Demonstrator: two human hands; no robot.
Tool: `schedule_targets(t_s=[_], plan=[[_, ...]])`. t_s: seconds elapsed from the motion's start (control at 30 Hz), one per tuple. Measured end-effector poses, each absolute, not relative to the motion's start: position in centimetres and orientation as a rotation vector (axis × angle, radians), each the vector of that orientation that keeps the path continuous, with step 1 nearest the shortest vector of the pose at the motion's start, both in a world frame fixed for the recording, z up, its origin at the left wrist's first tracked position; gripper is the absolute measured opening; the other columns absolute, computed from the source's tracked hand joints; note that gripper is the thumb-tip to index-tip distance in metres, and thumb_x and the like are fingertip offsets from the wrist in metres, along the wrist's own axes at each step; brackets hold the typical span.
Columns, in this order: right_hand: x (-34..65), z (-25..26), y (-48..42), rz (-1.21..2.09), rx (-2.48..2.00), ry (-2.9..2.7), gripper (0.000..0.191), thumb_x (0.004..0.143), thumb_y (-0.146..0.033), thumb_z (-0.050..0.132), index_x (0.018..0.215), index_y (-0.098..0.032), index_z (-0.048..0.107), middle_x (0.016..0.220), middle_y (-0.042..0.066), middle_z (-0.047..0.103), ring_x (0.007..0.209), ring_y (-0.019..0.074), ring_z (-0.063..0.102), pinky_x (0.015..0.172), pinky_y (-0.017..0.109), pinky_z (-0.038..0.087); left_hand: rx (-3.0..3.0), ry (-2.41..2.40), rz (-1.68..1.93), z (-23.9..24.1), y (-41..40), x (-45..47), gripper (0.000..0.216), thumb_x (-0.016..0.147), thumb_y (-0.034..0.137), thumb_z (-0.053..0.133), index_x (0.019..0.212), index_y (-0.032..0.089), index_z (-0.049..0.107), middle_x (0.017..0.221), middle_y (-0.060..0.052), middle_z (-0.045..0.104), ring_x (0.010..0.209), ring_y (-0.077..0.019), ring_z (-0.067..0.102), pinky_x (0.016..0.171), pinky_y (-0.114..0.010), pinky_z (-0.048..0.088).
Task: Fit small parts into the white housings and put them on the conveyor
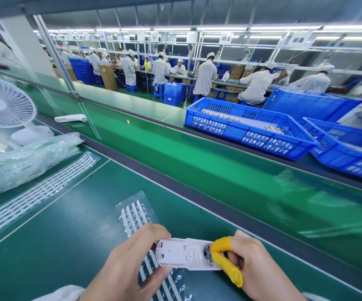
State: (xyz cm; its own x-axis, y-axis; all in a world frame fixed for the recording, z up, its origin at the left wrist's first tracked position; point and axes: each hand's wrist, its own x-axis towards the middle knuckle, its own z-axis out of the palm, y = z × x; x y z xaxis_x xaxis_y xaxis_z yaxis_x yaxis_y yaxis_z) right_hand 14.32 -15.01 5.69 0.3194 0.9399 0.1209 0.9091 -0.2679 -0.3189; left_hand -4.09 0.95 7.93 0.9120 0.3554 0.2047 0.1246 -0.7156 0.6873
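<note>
White plastic casing is lying level between both hands just above the bench, over a strip sheet. Left hand is curling around its left end, while right hand is pinching its right end, yellow finger cot bending across it.

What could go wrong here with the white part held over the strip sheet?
1. The white plastic housing is pinched only at its ends, by the left hand and the right hand; it might slip.
2. The clear film sheet of white strips lies directly under the housing and left hand, so strips could get smeared or lifted.
3. The yellow finger cot sits against the housing's round end feature and may snag there.
</note>
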Motion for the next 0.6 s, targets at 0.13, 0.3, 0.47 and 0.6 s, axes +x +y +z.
schedule_targets(t_s=[0.13, 0.3, 0.47, 0.6], plan=[[13.8, 4.9, -15.4, 0.248, -2.327, -1.610, 0.022, 0.068, -0.014, 0.044, 0.047, -0.021, 0.041, 0.039, -0.004, 0.044, 0.039, 0.0115, 0.035, 0.038, 0.023, 0.023, 2.342, 0.341, 0.483, 8.4, 0.4, -4.2, 0.035, 0.075, 0.013, 0.058, 0.102, 0.032, 0.046, 0.094, 0.004, 0.063, 0.081, -0.0138, 0.064, 0.063, -0.014, 0.053], [13.0, 5.4, -15.7, 0.530, -2.298, -1.531, 0.021, 0.068, -0.008, 0.043, 0.058, -0.022, 0.056, 0.051, -0.004, 0.057, 0.044, 0.0115, 0.046, 0.039, 0.021, 0.029, 2.324, 0.368, 0.504, 8.7, 0.1, -4.4, 0.032, 0.075, 0.020, 0.061, 0.102, 0.033, 0.049, 0.090, 0.004, 0.065, 0.078, -0.0144, 0.066, 0.061, -0.012, 0.054], [13.6, 6.6, -16.5, 0.583, -2.202, -1.703, 0.018, 0.076, -0.014, 0.046, 0.064, -0.023, 0.055, 0.058, -0.003, 0.060, 0.048, 0.0122, 0.051, 0.043, 0.021, 0.033, 2.324, 0.377, 0.473, 8.6, 0.1, -4.6, 0.033, 0.075, 0.020, 0.061, 0.103, 0.034, 0.049, 0.092, 0.005, 0.066, 0.080, -0.0139, 0.066, 0.062, -0.011, 0.054], [14.2, 6.9, -16.8, 0.484, -2.108, -2.048, 0.022, 0.086, -0.027, 0.043, 0.066, -0.022, 0.052, 0.057, -0.002, 0.056, 0.047, 0.0130, 0.049, 0.046, 0.024, 0.033, 2.346, 0.348, 0.459, 8.4, 0.2, -4.7, 0.032, 0.077, 0.022, 0.060, 0.104, 0.034, 0.048, 0.093, 0.005, 0.066, 0.081, -0.0135, 0.066, 0.063, -0.011, 0.053]])
